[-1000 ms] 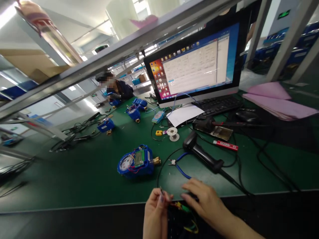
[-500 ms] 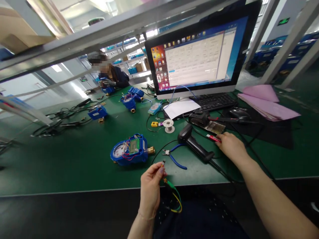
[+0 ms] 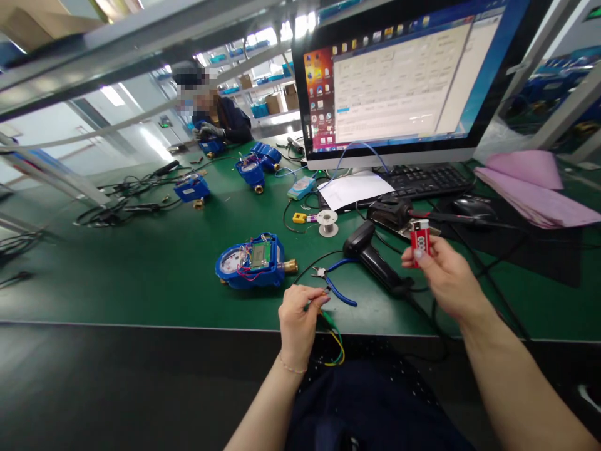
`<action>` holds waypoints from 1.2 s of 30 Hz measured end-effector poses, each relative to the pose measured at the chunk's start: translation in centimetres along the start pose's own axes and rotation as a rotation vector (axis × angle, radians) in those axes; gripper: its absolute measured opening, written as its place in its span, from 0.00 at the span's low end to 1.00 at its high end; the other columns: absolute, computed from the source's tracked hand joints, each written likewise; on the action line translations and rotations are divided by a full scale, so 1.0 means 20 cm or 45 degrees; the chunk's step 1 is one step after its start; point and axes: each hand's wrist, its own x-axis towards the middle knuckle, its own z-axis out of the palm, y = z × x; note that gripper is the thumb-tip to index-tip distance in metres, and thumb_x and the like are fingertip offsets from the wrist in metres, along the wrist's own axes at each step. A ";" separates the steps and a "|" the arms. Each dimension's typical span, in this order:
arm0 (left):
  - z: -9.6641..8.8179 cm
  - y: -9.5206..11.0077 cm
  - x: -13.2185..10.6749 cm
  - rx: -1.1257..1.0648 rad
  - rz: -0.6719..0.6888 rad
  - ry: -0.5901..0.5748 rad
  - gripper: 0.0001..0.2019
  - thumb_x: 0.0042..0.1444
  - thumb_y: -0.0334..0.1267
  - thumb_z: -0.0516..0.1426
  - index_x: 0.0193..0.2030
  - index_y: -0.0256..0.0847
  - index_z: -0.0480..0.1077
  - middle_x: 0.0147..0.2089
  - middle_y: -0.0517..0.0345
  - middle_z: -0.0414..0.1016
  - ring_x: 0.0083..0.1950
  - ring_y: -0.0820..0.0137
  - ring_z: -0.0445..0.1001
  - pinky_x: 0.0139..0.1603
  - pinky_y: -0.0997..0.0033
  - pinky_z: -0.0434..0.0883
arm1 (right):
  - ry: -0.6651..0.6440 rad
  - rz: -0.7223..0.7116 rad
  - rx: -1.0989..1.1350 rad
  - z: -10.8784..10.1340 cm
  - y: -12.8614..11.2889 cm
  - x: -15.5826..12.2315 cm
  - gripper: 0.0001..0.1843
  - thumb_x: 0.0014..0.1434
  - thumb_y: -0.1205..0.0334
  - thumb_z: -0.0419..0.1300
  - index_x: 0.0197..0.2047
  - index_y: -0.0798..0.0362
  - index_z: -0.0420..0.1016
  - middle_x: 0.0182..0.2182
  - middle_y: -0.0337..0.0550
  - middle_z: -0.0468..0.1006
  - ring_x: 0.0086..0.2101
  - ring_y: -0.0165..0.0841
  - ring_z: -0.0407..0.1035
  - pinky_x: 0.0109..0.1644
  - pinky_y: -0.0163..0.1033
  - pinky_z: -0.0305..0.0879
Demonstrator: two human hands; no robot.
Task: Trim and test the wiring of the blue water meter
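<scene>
My right hand (image 3: 446, 269) is closed around a red lighter (image 3: 420, 243), its metal top upward, above the bench beside the barcode scanner (image 3: 373, 258). My left hand (image 3: 303, 316) pinches the end of a cable with green and yellow wires (image 3: 335, 332) near the bench's front edge; its small tip is partly hidden by my fingers. Blue-handled cutting pliers (image 3: 340, 289) lie just beyond that hand. To its left sits a blue meter (image 3: 251, 262) with an exposed circuit board, a small display and a brass fitting.
A monitor (image 3: 399, 94) stands at the back with a keyboard (image 3: 429, 183) before it. A solder spool (image 3: 327, 223), white paper (image 3: 354, 189), pink sheets (image 3: 530, 185) and more blue meters (image 3: 192, 188) lie around. Across the bench a person (image 3: 218, 122) in gloves handles a meter.
My right hand has lifted the red lighter off the bench and turned it upright. My left hand still pinches the cable end. The view has shifted slightly.
</scene>
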 end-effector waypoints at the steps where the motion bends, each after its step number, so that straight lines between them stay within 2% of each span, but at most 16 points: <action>1: 0.00 0.00 0.00 0.030 0.022 0.011 0.02 0.54 0.31 0.60 0.33 0.40 0.71 0.32 0.62 0.74 0.36 0.74 0.70 0.41 0.72 0.65 | -0.145 0.018 0.163 0.06 -0.02 -0.04 0.18 0.57 0.55 0.55 0.48 0.54 0.62 0.33 0.41 0.72 0.32 0.29 0.69 0.41 0.37 0.67; 3: -0.01 0.01 0.01 0.107 0.070 0.023 0.02 0.54 0.31 0.60 0.33 0.39 0.71 0.32 0.62 0.74 0.35 0.74 0.69 0.41 0.72 0.64 | -0.451 0.150 0.416 0.19 -0.03 -0.13 0.19 0.54 0.54 0.59 0.45 0.54 0.64 0.32 0.40 0.72 0.32 0.28 0.69 0.41 0.36 0.67; 5: -0.03 0.02 0.01 0.194 0.117 0.019 0.01 0.55 0.31 0.59 0.34 0.39 0.70 0.32 0.61 0.73 0.35 0.74 0.69 0.40 0.71 0.63 | -0.638 0.309 0.633 0.31 -0.02 -0.19 0.17 0.51 0.54 0.62 0.41 0.54 0.65 0.30 0.39 0.72 0.32 0.26 0.68 0.41 0.35 0.67; 7: -0.04 0.03 0.01 0.263 0.170 0.030 0.02 0.55 0.30 0.59 0.36 0.39 0.71 0.32 0.61 0.73 0.35 0.73 0.68 0.40 0.71 0.63 | -0.704 0.469 0.812 0.41 0.00 -0.24 0.18 0.49 0.54 0.64 0.38 0.53 0.64 0.26 0.35 0.70 0.27 0.24 0.66 0.33 0.31 0.65; 10: -0.06 0.06 0.02 0.300 0.228 0.060 0.03 0.55 0.29 0.59 0.37 0.39 0.71 0.33 0.61 0.73 0.36 0.73 0.67 0.41 0.70 0.62 | -0.745 0.692 0.976 0.49 0.03 -0.27 0.20 0.51 0.44 0.59 0.32 0.54 0.66 0.15 0.30 0.60 0.15 0.20 0.53 0.17 0.26 0.48; 12: -0.06 0.07 0.02 0.318 0.247 0.073 0.04 0.55 0.29 0.59 0.37 0.39 0.71 0.33 0.61 0.73 0.36 0.73 0.66 0.41 0.70 0.62 | -0.807 0.816 1.042 0.51 0.03 -0.27 0.29 0.53 0.35 0.50 0.22 0.55 0.62 0.10 0.28 0.52 0.11 0.18 0.44 0.14 0.26 0.37; 14: -0.06 0.08 0.02 0.344 0.266 0.083 0.05 0.55 0.28 0.59 0.38 0.39 0.71 0.33 0.61 0.72 0.36 0.74 0.66 0.41 0.69 0.62 | -0.873 0.918 1.079 0.53 0.03 -0.26 0.35 0.52 0.30 0.43 0.15 0.54 0.54 0.07 0.28 0.46 0.09 0.18 0.39 0.12 0.26 0.32; 16: -0.06 0.09 0.02 0.365 0.285 0.089 0.05 0.55 0.28 0.59 0.38 0.40 0.71 0.33 0.61 0.72 0.36 0.74 0.66 0.41 0.69 0.62 | -0.918 0.999 1.073 0.54 0.03 -0.25 0.35 0.53 0.30 0.41 0.13 0.54 0.52 0.06 0.28 0.45 0.08 0.18 0.39 0.11 0.26 0.31; 20: -0.06 0.08 0.02 0.387 0.303 0.080 0.05 0.55 0.28 0.58 0.38 0.40 0.71 0.33 0.61 0.73 0.35 0.74 0.66 0.41 0.69 0.61 | -0.981 1.089 1.040 0.55 0.02 -0.25 0.35 0.58 0.38 0.35 0.12 0.54 0.54 0.05 0.30 0.46 0.06 0.20 0.40 0.09 0.26 0.34; 24: -0.06 0.07 0.02 0.410 0.297 0.061 0.04 0.56 0.29 0.58 0.38 0.40 0.72 0.33 0.61 0.73 0.36 0.73 0.66 0.41 0.69 0.61 | -1.052 1.107 1.053 0.56 0.02 -0.26 0.33 0.58 0.44 0.33 0.11 0.54 0.56 0.05 0.32 0.47 0.06 0.20 0.40 0.08 0.26 0.36; 36: -0.06 0.07 0.03 0.402 0.281 0.055 0.03 0.56 0.29 0.58 0.36 0.39 0.71 0.33 0.61 0.73 0.36 0.73 0.66 0.41 0.69 0.61 | -1.146 1.093 1.040 0.57 0.04 -0.27 0.32 0.57 0.44 0.34 0.11 0.54 0.56 0.05 0.32 0.48 0.06 0.21 0.40 0.08 0.26 0.37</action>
